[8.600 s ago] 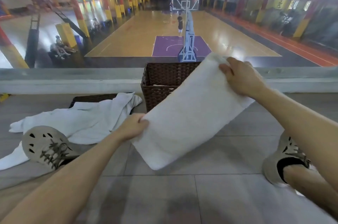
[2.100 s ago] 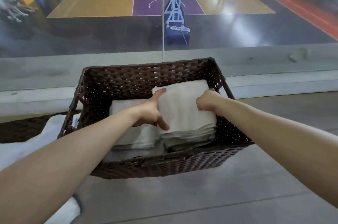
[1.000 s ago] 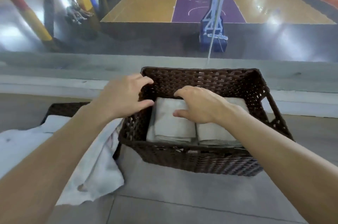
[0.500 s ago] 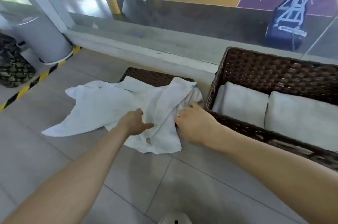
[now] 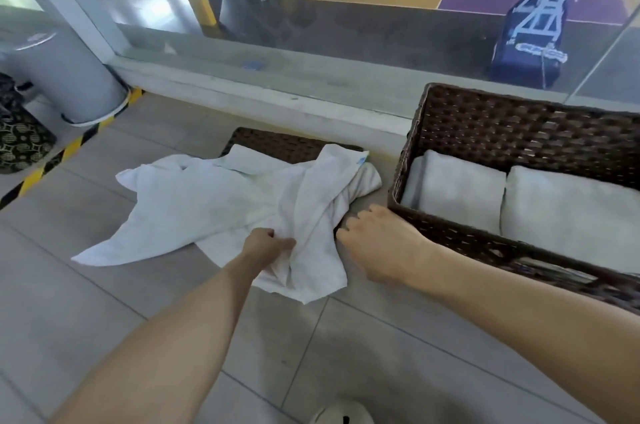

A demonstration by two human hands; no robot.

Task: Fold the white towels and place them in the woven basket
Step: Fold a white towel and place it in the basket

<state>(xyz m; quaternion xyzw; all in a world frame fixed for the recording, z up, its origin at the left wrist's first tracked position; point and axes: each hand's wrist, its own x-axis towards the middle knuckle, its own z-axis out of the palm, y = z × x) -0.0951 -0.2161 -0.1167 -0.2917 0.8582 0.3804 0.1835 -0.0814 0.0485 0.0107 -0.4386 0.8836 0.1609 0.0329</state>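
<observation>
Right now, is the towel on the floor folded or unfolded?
Unfolded: the white towel lies crumpled and spread across the floor, left hand gripping its bunched middle.

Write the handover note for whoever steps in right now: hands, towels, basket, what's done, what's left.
Left hand: pinches a fold of the unfolded towels, which lie heaped on the floor left of the woven basket.
Right hand: open, holds nothing, fingertips at the heap's edge beside the basket.
Done: two folded towels lie side by side in the basket.
Left: separate the heap (count unclear), fold each towel, place them in the basket.
</observation>
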